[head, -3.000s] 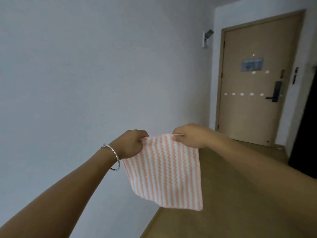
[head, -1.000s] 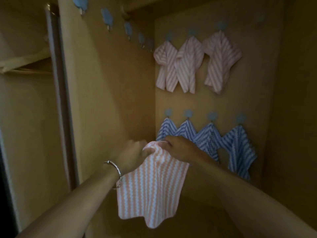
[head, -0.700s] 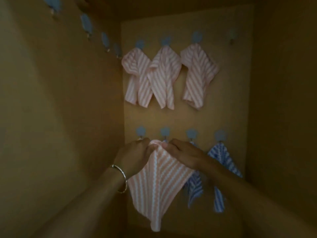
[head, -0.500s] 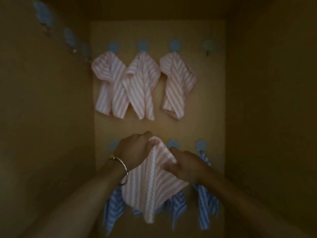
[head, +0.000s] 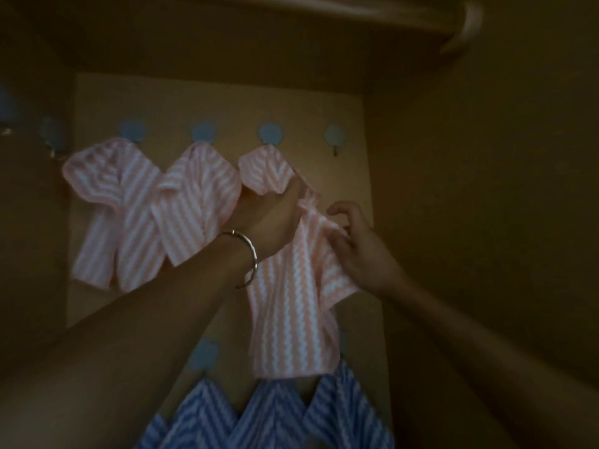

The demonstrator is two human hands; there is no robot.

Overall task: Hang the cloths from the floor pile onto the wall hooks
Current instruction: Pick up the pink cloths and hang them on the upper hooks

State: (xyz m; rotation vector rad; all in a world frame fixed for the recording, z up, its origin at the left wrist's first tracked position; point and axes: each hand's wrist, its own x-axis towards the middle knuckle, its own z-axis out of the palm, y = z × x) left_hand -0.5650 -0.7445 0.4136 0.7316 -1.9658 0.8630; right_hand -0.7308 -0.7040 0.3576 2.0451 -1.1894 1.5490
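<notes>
I hold a pink-and-white striped cloth [head: 288,306] up against the back panel of a dim wardrobe. My left hand [head: 272,218], with a bangle on its wrist, grips the cloth's top corner. My right hand [head: 356,244] pinches its right edge. A bare blue hook [head: 334,139] sits above and to the right of my hands. Three pink striped cloths [head: 194,202] hang from the other upper hooks. Blue striped cloths [head: 275,413] hang on the lower row, partly hidden by my arms.
The wardrobe's side walls [head: 486,222] close in on both sides. A shelf and rail [head: 466,24] run overhead. More blue hooks [head: 53,134] line the left wall. A lower-row hook [head: 202,353] shows between my arms.
I turned from the hallway into the wardrobe. Both hands have raised the pink cloth from the lower row of hooks up to the upper row, toward the right end.
</notes>
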